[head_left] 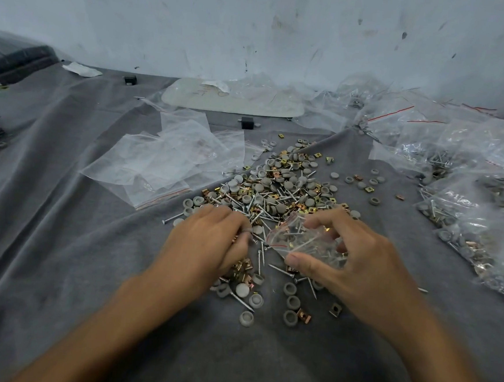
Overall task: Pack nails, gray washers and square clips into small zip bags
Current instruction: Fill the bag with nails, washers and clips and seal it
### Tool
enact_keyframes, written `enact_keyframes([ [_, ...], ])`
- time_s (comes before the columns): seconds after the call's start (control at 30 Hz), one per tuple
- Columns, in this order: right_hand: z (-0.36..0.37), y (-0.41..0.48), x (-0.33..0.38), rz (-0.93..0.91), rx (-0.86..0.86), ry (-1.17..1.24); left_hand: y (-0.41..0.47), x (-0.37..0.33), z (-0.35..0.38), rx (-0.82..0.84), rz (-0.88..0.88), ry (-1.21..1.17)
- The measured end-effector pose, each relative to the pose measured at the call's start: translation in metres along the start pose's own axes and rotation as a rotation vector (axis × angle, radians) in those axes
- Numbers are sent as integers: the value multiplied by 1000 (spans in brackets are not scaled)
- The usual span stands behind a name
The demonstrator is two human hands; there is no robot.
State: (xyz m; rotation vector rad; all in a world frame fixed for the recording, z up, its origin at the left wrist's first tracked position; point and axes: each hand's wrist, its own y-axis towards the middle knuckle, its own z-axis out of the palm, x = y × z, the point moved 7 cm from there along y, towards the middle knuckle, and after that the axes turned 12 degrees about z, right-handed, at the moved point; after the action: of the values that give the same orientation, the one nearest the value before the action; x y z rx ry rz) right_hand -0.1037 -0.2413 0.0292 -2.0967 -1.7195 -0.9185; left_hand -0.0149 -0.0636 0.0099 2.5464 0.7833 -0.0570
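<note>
Okay, head view only. The right hand (pixel 359 265) has its grip clamped on a small zip bag (pixel 304 240). The thumb is on the near edge, the fingers curl over the far side, and the mouth points toward the left hand (pixel 210 242). The bag already has a few nails inside; I can't tell what else.

The left hand lies knuckles-up on the near end of the loose pile (pixel 281 190), fingers curled down into the parts. A bit of brass shows under it, but I can't tell whether that grip actually holds anything. The bag mouth is just beside the left fingertips, with a few loose parts between them.

The pile is a mix of nails, gray washers and square clips on the gray cloth surface (pixel 60 236), reaching from mid-surface right up to both hands. Strays lie nearer the person: a gray washer (pixel 291 302), a square clip (pixel 335 309) and a nail (pixel 280 270).

Handling, as a judgement:
- **Bag:** thin, floppy and slick, so pinch it at the zip edge to keep the mouth open.
- **Nails:** stiff and pointed, likely to poke the film. Take them by the shank.
- **Washers:** light and likely to roll.
- **Clips:** small with sharp edges, so pinch them by the sides.

Empty zip bags (pixel 168 160) lie to the left of the pile, and filled bags (pixel 471 190) are heaped on the right.
</note>
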Motion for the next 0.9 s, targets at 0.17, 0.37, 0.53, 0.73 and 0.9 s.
enact_keyframes([
  [0.17,5,1,-2,-3,16,-29,5,-6,-10,-109,-85,-301],
  [0.37,5,0,-2,-13,5,-32,11,-37,-9,-128,35,-265],
  [0.53,1,1,-1,-20,-11,-28,13,-32,-16,-209,29,-311],
  [0.73,-2,0,2,-27,-22,-20,15,-31,-11,-180,15,-325],
  [0.9,-10,0,0,-32,-81,50,14,-18,-13,-272,-42,-381],
])
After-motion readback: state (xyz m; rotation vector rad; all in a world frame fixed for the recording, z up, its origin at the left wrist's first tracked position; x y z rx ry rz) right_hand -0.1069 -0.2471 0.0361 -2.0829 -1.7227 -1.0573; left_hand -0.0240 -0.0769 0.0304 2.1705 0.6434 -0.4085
